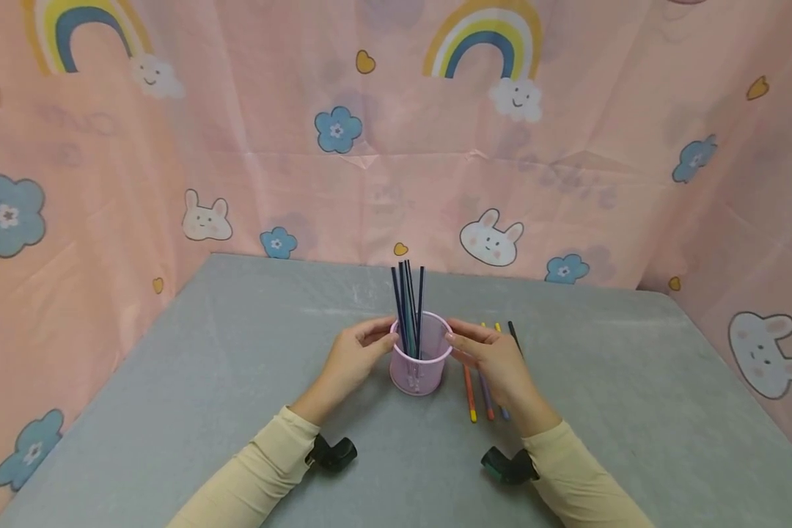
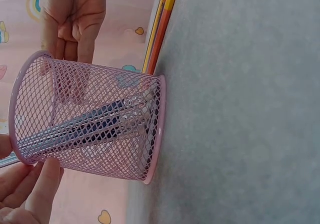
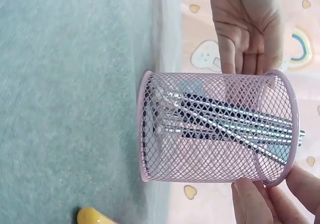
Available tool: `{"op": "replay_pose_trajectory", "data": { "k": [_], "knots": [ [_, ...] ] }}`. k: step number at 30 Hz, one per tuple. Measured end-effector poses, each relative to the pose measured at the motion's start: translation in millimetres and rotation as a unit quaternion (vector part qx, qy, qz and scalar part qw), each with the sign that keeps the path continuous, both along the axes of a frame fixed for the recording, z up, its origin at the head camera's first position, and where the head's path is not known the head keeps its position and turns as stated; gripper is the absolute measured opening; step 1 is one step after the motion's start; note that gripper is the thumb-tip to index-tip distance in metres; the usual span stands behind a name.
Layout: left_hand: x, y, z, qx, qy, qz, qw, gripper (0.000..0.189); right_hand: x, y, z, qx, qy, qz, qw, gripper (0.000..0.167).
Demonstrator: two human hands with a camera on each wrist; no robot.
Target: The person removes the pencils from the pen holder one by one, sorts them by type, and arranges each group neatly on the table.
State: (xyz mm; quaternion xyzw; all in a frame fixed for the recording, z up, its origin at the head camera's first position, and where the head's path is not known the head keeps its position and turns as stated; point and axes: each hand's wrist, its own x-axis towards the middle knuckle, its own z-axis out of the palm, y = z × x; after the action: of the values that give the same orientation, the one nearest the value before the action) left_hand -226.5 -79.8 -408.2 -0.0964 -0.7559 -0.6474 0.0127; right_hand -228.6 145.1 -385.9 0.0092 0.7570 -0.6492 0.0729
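Note:
A pink mesh pencil cup [image 1: 416, 378] is between my two hands, its base right at the grey tabletop. My left hand [image 1: 352, 358] holds its left side, thumb at the rim and fingers along the outside. From the other side my right hand [image 1: 500, 361] grips the rim in the same way. Several dark pencils [image 1: 405, 308] stand in the cup, leaning and rising well above the rim. Through the mesh in the right wrist view, the lower ends of these pencils [image 3: 200, 106] show pale erasers near the cup's base.
Several coloured pencils lie on the table under and beside my right hand, among them an orange one [image 1: 470, 396] and a purple one [image 1: 486, 397]. A pink patterned cloth [image 1: 396, 183] hangs behind the grey table [image 1: 237, 330] and at its sides.

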Motion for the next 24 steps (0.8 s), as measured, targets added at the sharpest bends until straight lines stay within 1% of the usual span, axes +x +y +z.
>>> {"op": "replay_pose_trajectory", "data": {
  "k": [3, 8, 10, 13, 16, 22, 24],
  "knots": [
    [-0.4, -0.7, 1.4, 0.002, 0.0, 0.005, 1.0, 0.037, -0.4, -1, 0.0, 0.0, 0.005, 0.002, 1.0, 0.041],
    [-1.9, -1.9, 3.6, 0.006, -0.022, -0.006, 0.9997, 0.037, 1.5, -2, -1.0, 0.013, 0.006, -0.004, 0.9999, 0.04],
    [-2.6, -2.2, 5.4, 0.002, -0.032, -0.012, 0.9994, 0.037, 2.6, -2, -1.5, 0.015, 0.005, -0.008, 0.9998, 0.04],
    [-3.3, -3.1, 9.5, -0.008, -0.041, -0.013, 0.999, 0.037, 3.9, -3, -1.9, 0.017, 0.009, -0.01, 0.9998, 0.04],
    [-5.0, -3.1, 16.1, -0.014, -0.04, -0.003, 0.9991, 0.04, 4.4, -3, -1.4, 0.023, 0.016, -0.009, 0.9996, 0.041],
    [-11.5, -1.0, 31.4, -0.017, -0.008, 0.032, 0.9993, 0.044, 5.8, -2, 1.6, 0.024, 0.02, -0.007, 0.9995, 0.042],
    [-13.6, 0.2, 36.1, -0.021, -0.009, 0.039, 0.999, 0.044, 7.0, -2, 2.7, 0.025, 0.02, -0.006, 0.9995, 0.042]
  ]
}}
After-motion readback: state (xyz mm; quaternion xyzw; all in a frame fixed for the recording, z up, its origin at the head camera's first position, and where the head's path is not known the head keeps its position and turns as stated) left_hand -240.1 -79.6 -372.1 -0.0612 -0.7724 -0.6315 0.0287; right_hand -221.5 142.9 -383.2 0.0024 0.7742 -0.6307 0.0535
